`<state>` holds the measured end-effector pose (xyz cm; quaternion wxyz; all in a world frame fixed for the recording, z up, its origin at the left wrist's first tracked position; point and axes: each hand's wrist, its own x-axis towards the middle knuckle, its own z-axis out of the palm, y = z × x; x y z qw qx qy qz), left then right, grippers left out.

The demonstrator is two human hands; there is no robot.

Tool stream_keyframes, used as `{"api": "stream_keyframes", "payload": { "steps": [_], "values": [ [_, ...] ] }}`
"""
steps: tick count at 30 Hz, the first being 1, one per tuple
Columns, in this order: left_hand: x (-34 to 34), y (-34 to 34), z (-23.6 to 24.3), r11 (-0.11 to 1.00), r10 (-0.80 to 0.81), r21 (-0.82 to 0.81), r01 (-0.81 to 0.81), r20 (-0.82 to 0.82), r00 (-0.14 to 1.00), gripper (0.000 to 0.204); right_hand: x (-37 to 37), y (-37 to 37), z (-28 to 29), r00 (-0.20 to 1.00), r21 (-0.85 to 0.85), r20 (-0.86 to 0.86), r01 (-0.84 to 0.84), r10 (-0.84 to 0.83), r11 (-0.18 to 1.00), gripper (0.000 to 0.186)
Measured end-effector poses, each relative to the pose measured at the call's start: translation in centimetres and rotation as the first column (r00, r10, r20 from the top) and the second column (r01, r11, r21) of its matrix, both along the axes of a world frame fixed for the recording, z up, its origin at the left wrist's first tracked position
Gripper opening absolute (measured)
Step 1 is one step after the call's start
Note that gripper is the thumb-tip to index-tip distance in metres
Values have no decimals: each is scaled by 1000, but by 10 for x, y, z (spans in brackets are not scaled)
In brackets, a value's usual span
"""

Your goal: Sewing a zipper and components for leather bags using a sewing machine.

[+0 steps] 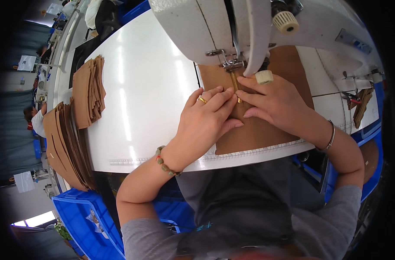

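A flat brown fabric piece (262, 134) lies on the white table under the presser foot (233, 64) of a white sewing machine (197, 26). Down its middle, from the foot toward me, runs a narrow gold strip (235, 82) that looks like a zipper, with a pull at its near end. My left hand (208, 112) rests on the fabric left of the strip, fingers extended, fingertips at its edge. My right hand (275, 102) lies on the other side, fingers spread, index and middle fingertips beside the strip. The fabric directly beneath both palms is hidden.
Two stacks of brown fabric pieces, one at the far left (88, 91) and one hanging over the table's left edge (65, 143), flank the work. Small red-handled snippers (351, 97) and brown scraps (363, 104) lie at right. A blue crate (87, 221) stands lower left.
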<state>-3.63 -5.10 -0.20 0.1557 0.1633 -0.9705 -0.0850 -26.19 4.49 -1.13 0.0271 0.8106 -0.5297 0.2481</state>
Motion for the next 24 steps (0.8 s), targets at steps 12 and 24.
{"api": "stream_keyframes", "payload": {
  "steps": [12, 24],
  "values": [
    [-14, -31, -9, 999, 41, -26, -43, -75, 996, 51, -3, -19, -13, 991, -7, 53, 122, -122, 992, 31],
    [-14, -34, -12, 997, 60, 59, -51, -157, 986, 43, -7, -22, -15, 995, -44, -21, 92, -93, 995, 34]
  ]
}}
